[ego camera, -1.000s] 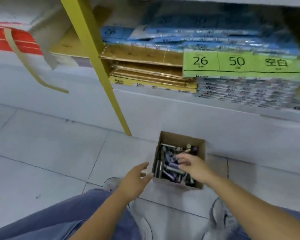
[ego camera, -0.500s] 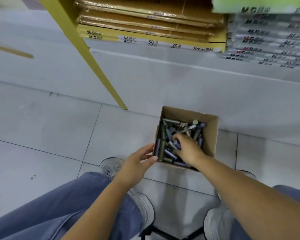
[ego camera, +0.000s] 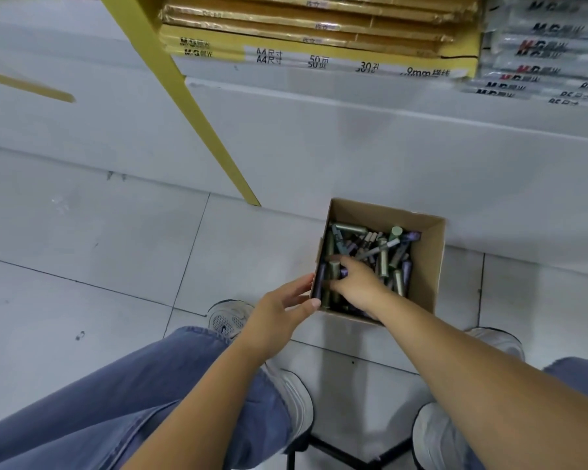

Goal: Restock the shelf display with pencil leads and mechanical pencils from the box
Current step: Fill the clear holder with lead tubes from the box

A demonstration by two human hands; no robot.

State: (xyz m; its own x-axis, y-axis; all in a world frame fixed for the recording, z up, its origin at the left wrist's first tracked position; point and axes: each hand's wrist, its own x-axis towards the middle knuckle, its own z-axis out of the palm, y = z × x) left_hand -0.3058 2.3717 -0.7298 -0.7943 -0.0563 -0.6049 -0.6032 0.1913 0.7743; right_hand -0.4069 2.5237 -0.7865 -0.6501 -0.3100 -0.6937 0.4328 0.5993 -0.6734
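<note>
Left hand (ego camera: pixel 282 307) is flat, fingers straight, steadying the cardboard box (ego camera: pixel 428 266) at its eight o'clock corner. Right hand (ego camera: pixel 357 283) comes in from five o'clock, fingers curled round a green tube (ego camera: pixel 334 269) on the nine o'clock side. The danger is that the jumble looks interlocked, so a quick lift could drag neighbours over the rim onto the floor tiles (ego camera: pixel 116 266), or tip the light box. Inside, loose green and purple tubes (ego camera: pixel 387 262) lie crisscrossed, with a slim grey pencil (ego camera: pixel 377 250) on top toward twelve. The shelf (ego camera: pixel 353 106) sits above the box, at twelve.
</note>
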